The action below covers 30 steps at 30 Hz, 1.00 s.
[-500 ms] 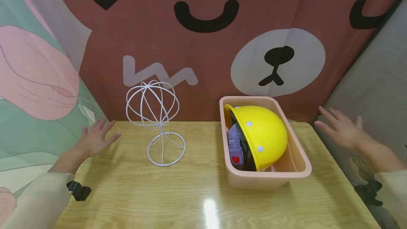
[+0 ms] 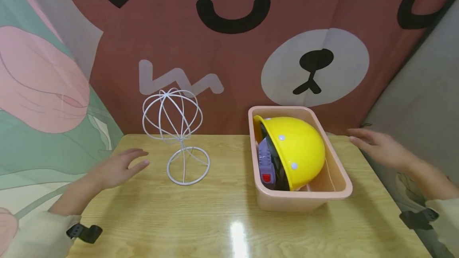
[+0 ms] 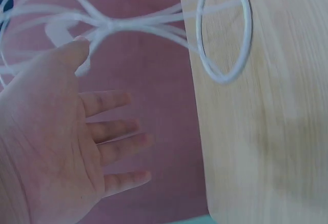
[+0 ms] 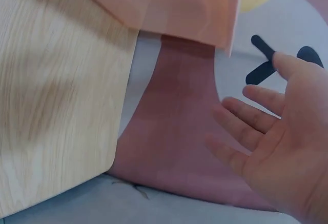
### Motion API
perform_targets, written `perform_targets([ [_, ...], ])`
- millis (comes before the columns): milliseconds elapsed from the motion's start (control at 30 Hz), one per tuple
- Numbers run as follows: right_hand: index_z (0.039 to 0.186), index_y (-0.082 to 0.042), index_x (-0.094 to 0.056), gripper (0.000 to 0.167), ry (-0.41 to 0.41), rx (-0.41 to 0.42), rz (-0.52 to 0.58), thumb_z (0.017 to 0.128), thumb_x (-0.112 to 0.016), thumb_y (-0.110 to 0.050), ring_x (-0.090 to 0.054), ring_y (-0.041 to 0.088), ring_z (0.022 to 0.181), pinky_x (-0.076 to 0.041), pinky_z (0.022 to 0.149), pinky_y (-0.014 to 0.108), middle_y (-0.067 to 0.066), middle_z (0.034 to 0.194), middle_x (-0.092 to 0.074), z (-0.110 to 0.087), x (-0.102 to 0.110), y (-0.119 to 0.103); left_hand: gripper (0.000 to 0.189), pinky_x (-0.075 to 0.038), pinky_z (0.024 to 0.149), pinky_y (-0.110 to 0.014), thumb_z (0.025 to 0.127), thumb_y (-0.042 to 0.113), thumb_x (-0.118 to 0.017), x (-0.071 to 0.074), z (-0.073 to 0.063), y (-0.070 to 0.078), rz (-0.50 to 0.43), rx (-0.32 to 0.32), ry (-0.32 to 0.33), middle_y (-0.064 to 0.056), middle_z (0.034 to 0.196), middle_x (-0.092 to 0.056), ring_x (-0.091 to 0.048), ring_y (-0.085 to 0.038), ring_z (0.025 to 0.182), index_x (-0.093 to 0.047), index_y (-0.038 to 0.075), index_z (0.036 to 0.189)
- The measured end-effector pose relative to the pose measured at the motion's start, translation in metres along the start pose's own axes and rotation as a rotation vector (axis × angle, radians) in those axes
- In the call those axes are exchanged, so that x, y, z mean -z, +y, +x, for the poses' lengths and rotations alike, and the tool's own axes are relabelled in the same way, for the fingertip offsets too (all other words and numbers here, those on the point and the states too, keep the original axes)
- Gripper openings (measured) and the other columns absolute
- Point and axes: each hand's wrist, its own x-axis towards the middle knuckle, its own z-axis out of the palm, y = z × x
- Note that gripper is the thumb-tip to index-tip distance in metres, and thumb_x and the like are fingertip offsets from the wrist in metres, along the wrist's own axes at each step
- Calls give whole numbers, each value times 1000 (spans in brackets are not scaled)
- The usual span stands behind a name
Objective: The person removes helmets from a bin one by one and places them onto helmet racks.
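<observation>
My left hand (image 2: pixel 116 168) hovers at the left side of the table, fingers extended and holding nothing. To its right stands a white wire stand (image 2: pixel 182 140) with a globe-shaped cage on a ring base; the left wrist view shows its ring (image 3: pixel 247 34) on the wood, beyond my fingers (image 3: pixel 120 142). My right hand (image 2: pixel 385 150) is in the air past the table's right edge, empty, with loosely bent fingers (image 4: pixel 238 126). Nearest to it is a pink plastic bin (image 2: pixel 337 170). A yellow hard hat (image 2: pixel 301 150) lies on its side in the bin, its purple inner strap (image 2: pixel 265 160) facing left.
The light wood table (image 2: pixel 172 218) reaches back to a curtain (image 2: pixel 233 71) printed with a brown bear face. A green and pink printed curtain (image 2: pixel 43 86) hangs on the left, a grey one (image 2: pixel 423 102) on the right.
My left hand has come inward and lower, closer to the wire stand. The right hand has shifted left toward the bin, its fingers less spread. The stand, bin and hard hat stay in place.
</observation>
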Motion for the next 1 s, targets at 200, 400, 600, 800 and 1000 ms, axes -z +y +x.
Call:
perform_targets([
  [200,147,7,-44,55,-29,13,87,108,-51,-32,-60,43,117,-57,86,49,31,137,-55,0,-4,-11,52,-42,105,-60,105,42,-54,-9,5,37,1,-109,1,-22,138,-59,-53,-44,131,-61,0,135],
  [400,147,11,-39,52,-97,-21,252,110,-48,-24,-67,10,100,-60,79,34,33,134,-55,1,-10,-20,47,-45,105,-55,105,39,-57,-16,18,74,5,-247,29,-16,138,-61,-55,-37,130,-62,4,136],
  [600,149,14,-31,57,-150,-94,395,110,-45,-26,-68,24,106,-61,82,38,36,136,-52,3,-18,-29,45,-51,98,-49,105,37,-56,-22,39,109,-76,-323,56,-8,143,-58,-63,-24,119,-58,10,142],
  [800,151,13,-29,60,-211,-153,477,109,-47,-26,-66,25,106,-60,85,42,31,136,-52,4,-24,-33,49,-55,91,-43,106,36,-54,-18,56,146,-238,-367,39,-6,147,-53,-63,-21,120,-51,11,148],
  [1000,153,10,-29,63,-247,-174,521,107,-53,-27,-64,28,110,-59,89,45,30,141,-49,8,-26,-32,54,-53,96,-47,108,36,-51,-13,70,175,-494,-333,-40,-5,155,-44,-58,-25,127,-39,12,154],
])
